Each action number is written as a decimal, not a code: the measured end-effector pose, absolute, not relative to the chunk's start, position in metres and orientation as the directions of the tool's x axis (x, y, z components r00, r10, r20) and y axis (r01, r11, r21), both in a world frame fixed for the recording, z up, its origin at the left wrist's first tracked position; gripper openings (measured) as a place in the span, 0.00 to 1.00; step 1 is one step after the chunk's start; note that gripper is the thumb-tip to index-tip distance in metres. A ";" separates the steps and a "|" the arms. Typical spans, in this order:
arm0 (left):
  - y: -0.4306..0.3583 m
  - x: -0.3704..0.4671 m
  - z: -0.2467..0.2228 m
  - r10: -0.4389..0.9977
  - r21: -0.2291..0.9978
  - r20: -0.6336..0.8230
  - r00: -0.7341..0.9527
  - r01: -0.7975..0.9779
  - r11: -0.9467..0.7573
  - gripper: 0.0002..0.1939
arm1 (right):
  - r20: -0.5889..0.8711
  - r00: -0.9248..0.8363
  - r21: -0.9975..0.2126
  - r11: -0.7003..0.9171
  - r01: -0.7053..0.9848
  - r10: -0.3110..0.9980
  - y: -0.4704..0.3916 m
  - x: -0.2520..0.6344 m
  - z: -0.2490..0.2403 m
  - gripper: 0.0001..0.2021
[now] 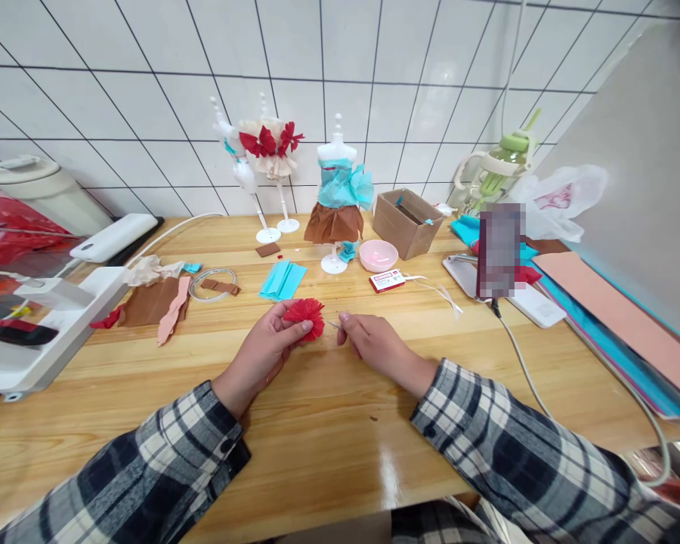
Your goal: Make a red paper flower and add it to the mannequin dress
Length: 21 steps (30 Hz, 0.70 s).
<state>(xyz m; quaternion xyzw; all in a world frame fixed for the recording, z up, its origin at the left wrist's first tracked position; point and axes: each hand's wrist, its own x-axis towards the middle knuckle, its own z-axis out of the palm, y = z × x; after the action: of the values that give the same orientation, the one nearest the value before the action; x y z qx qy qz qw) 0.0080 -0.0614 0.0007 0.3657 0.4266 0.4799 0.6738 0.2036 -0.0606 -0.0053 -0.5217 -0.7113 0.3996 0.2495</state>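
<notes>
My left hand (264, 344) pinches a red crepe-paper flower (309, 316) with a fringed, ruffled edge, held just above the wooden table. Close to its right side, my right hand (371, 338) is closed on a thin, pointed metal-looking piece (333, 325); its exact kind is too small to make out. The tip points at the flower with a small gap between them. Behind my hands lie folded turquoise paper (283, 280) and a small red-and-white box (387, 281).
Small dress forms stand along the tiled wall; one wears a turquoise top and brown skirt (334, 223). Nearby are a pink bowl (378, 255) and a cardboard box (408, 227). A phone (499, 249) stands at right. Paper scraps (150, 302) and a power strip (62, 325) lie left.
</notes>
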 end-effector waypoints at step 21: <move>-0.063 0.008 0.000 0.954 0.923 -0.217 0.207 -0.274 0.270 0.21 | -0.063 -0.434 -0.718 0.262 0.645 0.899 -0.062 0.203 -0.006 0.26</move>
<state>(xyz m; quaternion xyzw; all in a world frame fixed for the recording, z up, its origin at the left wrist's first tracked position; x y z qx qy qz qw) 0.0084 -0.0627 -0.0002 0.3939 0.4318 0.4582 0.6697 0.2026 -0.0620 -0.0063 -0.4995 -0.7729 0.3460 0.1831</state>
